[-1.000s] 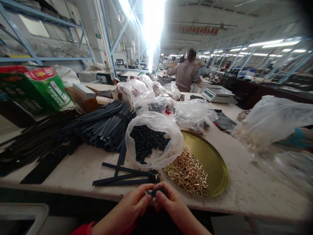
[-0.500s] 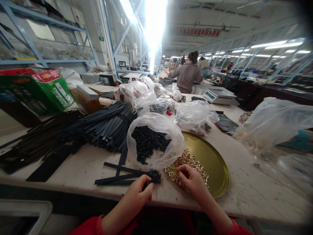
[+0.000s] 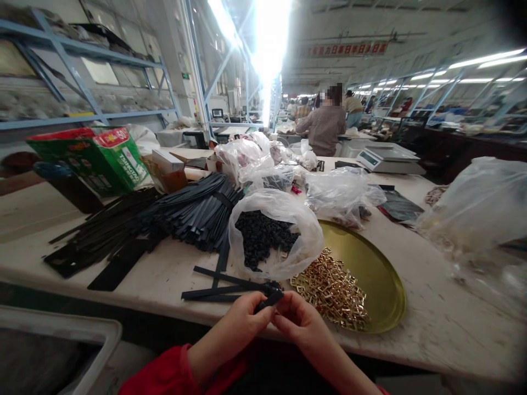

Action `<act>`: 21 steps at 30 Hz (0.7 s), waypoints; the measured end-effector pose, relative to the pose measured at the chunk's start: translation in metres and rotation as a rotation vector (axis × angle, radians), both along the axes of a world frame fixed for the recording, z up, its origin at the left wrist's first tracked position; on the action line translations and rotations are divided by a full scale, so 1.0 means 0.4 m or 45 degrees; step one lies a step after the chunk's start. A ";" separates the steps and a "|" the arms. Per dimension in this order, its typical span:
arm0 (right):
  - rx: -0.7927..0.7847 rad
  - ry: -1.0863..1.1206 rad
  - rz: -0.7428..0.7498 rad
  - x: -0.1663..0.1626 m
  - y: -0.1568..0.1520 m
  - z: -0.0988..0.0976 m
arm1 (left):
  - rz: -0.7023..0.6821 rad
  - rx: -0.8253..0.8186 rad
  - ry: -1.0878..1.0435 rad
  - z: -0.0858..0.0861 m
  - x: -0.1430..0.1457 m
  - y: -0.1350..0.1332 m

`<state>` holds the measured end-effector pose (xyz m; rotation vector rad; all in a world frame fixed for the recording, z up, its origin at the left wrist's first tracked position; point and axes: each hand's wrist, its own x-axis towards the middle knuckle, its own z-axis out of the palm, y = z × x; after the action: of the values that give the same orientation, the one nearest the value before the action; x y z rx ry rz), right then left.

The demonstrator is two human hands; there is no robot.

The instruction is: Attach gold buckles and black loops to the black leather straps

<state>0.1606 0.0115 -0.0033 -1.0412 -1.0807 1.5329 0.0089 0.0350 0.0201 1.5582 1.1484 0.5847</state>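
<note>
My left hand (image 3: 242, 321) pinches the end of a black strap (image 3: 269, 300) just in front of the table edge. My right hand (image 3: 302, 323) is closed against the same strap end from the right, fingertips touching it; whether a small gold buckle is in its fingers I cannot make out. Several black straps (image 3: 222, 285) lie on the table just beyond my hands. A pile of gold buckles (image 3: 333, 288) fills the near part of a round brass tray (image 3: 370, 269). An open plastic bag of black loops (image 3: 267, 238) stands behind the straps.
A big bundle of black straps (image 3: 164, 214) covers the left of the table, with a green carton (image 3: 99, 159) behind it. Clear plastic bags (image 3: 341, 192) and a large bag (image 3: 481, 206) sit at right. A scale (image 3: 387, 159) and a person (image 3: 325, 123) are farther back. A grey bin (image 3: 53, 351) is lower left.
My right hand has come back from the buckle pile on the tray and joined my left hand at the strap end. The view has shifted slightly left.
</note>
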 end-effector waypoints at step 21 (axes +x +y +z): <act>-0.306 0.280 -0.092 -0.015 -0.010 -0.033 | 0.196 -0.181 0.012 -0.014 0.004 -0.018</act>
<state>0.1544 0.0074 -0.0165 -1.0310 -0.7132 1.7031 0.0106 0.0279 0.0146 1.3617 1.2970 0.5841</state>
